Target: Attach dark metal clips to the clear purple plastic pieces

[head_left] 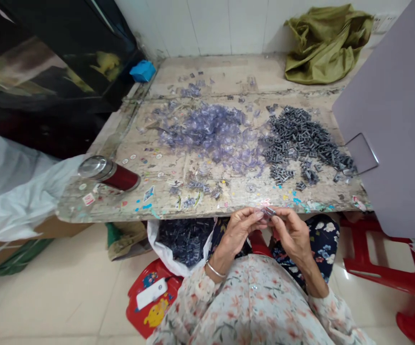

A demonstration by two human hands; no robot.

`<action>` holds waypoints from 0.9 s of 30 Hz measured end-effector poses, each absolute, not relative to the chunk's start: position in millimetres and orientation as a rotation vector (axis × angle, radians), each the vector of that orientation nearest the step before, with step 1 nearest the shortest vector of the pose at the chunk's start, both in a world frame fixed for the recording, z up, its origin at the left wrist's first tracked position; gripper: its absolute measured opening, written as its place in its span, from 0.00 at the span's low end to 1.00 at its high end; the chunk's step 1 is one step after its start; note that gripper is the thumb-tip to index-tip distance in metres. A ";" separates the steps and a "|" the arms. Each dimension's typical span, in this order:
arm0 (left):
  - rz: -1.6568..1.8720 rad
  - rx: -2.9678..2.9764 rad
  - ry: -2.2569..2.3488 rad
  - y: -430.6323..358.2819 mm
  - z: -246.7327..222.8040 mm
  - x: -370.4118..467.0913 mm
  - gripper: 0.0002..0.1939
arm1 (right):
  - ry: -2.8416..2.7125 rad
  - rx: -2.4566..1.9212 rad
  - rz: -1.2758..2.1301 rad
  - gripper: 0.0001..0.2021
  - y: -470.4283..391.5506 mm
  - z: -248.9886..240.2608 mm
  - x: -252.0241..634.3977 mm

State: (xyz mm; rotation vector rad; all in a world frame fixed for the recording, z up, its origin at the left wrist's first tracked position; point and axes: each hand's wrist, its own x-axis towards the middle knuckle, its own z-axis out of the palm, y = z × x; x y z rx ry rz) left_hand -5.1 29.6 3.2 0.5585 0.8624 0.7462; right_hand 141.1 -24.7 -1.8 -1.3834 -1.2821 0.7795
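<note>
My left hand [238, 230] and my right hand [293, 234] meet just off the table's front edge, over my lap. Between their fingertips is a small dark grey plastic part [269, 211], pinched by the right thumb and fingers. The left fingers close on its other side, on what looks like a clear plastic piece [263, 219], mostly covered by the fingers. Beyond my hands, a heap of clear purplish plastic pieces [210, 127] spreads over the middle of the worn table [164, 203]. To its right lies a pile of dark grey plastic parts [300, 134].
A red flask [121, 176] stands at the table's left. Below the edge, a white sack [153, 235] holds many dark parts. A red stool [131, 306] bears a white device [152, 293]. An olive cloth bag [327, 45] lies back right, beside a grey panel [390, 115].
</note>
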 end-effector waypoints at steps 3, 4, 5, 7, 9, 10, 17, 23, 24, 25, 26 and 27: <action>0.668 0.564 0.808 31.2 6.8 -6.2 0.16 | -1.152 -1.341 0.922 0.07 -24.7 -0.9 145.2; 0.639 0.578 0.793 31.6 7.6 -6.8 0.16 | -1.136 -1.328 0.951 0.07 -24.3 -0.6 146.4; 0.610 0.591 0.780 32.0 8.1 -7.3 0.15 | -1.133 -1.320 0.974 0.08 -23.9 -0.3 147.4; 0.568 0.605 0.771 32.3 8.6 -8.1 0.15 | -1.151 -1.312 1.002 0.08 -22.9 0.3 149.0; 0.564 0.613 0.785 31.9 8.1 -8.2 0.15 | -1.182 -1.312 0.990 0.08 -22.2 1.3 150.0; 0.577 0.618 0.797 31.4 7.6 -7.9 0.15 | -1.207 -1.321 0.944 0.07 -22.0 2.0 150.5; 0.709 0.647 0.849 24.8 1.9 -4.3 0.15 | -1.804 -1.341 0.223 0.13 -31.6 5.4 152.4; 0.783 0.646 0.845 21.1 2.8 -1.0 0.15 | -1.979 -1.330 -0.002 0.23 -41.1 -2.2 149.0; 0.789 0.652 0.851 20.9 3.7 -0.6 0.15 | -1.983 -1.316 -0.013 0.24 -40.9 -3.3 148.3; 0.794 0.659 0.855 20.7 4.6 -0.4 0.15 | -1.983 -1.302 -0.019 0.25 -40.4 -4.1 147.7; 0.799 0.668 0.857 20.6 5.5 -0.2 0.15 | -1.979 -1.293 -0.019 0.25 -39.7 -4.7 147.0; 0.805 0.679 0.855 20.5 6.2 -0.2 0.15 | -1.975 -1.292 -0.016 0.25 -39.0 -4.9 146.3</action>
